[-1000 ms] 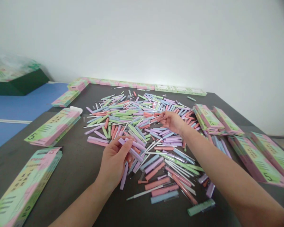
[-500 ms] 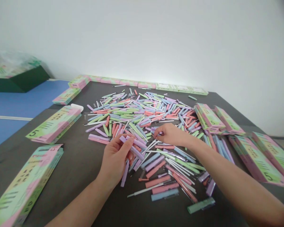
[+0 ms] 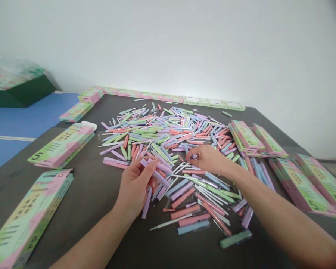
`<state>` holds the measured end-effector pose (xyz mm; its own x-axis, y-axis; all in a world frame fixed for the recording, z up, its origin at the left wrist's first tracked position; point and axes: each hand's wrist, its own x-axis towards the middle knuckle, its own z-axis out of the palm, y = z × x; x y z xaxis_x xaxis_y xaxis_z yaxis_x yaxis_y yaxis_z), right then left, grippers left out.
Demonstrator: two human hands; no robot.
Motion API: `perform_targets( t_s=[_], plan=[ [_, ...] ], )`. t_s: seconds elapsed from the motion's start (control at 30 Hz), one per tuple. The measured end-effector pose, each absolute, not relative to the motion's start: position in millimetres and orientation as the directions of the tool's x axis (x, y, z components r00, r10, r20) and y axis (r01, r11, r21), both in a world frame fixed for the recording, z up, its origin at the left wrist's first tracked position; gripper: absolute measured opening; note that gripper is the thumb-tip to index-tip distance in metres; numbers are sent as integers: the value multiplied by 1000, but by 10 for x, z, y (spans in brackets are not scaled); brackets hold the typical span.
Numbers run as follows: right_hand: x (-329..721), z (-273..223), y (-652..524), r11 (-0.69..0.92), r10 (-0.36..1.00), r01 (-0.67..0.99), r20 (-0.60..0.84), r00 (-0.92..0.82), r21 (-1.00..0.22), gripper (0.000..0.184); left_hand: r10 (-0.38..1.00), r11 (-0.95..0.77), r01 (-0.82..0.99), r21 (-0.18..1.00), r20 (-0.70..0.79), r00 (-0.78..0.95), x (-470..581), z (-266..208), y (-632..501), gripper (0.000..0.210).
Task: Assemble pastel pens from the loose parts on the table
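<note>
A broad heap of pastel pen parts, barrels and caps in purple, blue, green and coral mixed with thin white refills, covers the table's middle. My left hand is closed around several purple pen barrels, with the thumb lying across them. At the heap's near side, my right hand has its fingers curled together on a small purple pen part, mostly hidden by the fingers. Below the hands lie coral pen parts, a blue one and a green cap with a clear end.
Printed pen boxes line the left edge, one with its flap raised. Others lie along the right, and a row borders the back by the wall. Far left, a dark green bin stands on a blue surface.
My right hand has shifted slightly right, and a purple part now shows between its fingers. The left hand keeps its hold on the purple barrels. The view has tilted slightly.
</note>
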<state>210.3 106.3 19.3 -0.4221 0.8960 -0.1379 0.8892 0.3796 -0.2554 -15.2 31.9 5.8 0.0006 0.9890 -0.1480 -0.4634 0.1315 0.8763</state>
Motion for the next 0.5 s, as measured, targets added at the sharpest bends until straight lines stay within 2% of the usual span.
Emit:
perform_targets(
  t_s=[0.13, 0.5],
  plan=[
    [2121, 136, 1011, 419, 872, 874, -160, -463, -246, 30, 989, 127, -453, 882, -145, -4, -150, 66, 312, 18],
    [2194, 197, 955, 456, 848, 860, -180, -498, -229, 23, 989, 135, -453, 881, -149, 4, -149, 71, 307, 18]
  ],
)
